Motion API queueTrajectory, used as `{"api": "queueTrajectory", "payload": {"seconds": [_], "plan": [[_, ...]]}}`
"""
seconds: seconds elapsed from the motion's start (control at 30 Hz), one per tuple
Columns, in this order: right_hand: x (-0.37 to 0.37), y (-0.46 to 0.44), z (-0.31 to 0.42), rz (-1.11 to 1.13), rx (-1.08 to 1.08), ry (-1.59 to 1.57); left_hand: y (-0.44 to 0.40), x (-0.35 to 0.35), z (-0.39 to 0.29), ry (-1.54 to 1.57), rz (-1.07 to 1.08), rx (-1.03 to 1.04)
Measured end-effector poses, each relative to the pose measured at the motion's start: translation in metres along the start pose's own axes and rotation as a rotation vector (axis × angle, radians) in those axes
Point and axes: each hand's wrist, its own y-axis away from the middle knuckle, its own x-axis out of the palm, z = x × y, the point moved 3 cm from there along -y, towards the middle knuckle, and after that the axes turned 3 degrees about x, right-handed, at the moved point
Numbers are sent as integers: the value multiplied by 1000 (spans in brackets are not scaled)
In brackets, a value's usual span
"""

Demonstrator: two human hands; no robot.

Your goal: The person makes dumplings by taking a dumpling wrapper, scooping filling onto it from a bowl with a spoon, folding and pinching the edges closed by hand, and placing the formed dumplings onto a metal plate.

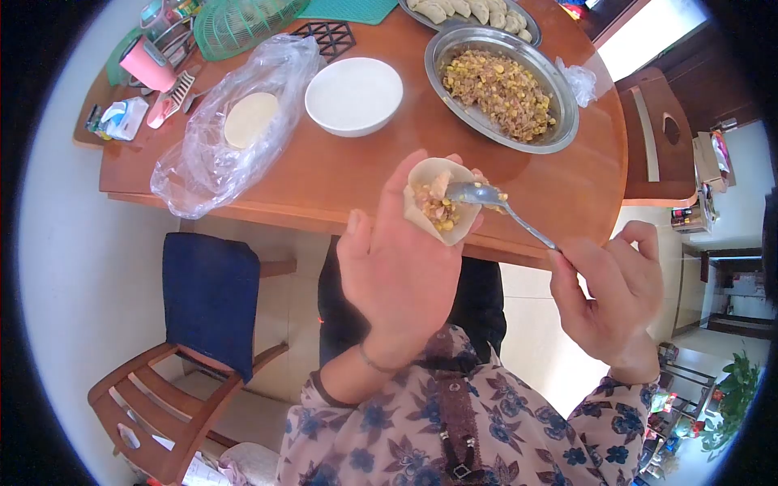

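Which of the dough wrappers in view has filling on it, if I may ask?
The wrapper on the left hand; the other wrapper, at the plastic bag, shows none.

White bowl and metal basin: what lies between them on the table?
Nothing; the head view shows only a narrow strip of bare tabletop between the white bowl and the metal basin.

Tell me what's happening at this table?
Someone is filling a dumpling wrapper, held open on the left hand, using a spoon in the right hand. More filling sits in the metal bowl, and shaped dumplings lie on a plate behind it.
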Motion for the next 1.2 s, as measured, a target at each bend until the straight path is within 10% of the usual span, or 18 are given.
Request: {"api": "queueTrajectory", "payload": {"seconds": [1.2], "plan": [[5,2,-10,-1,190,-252,-2,-1,8,-300,-65,62]]}}
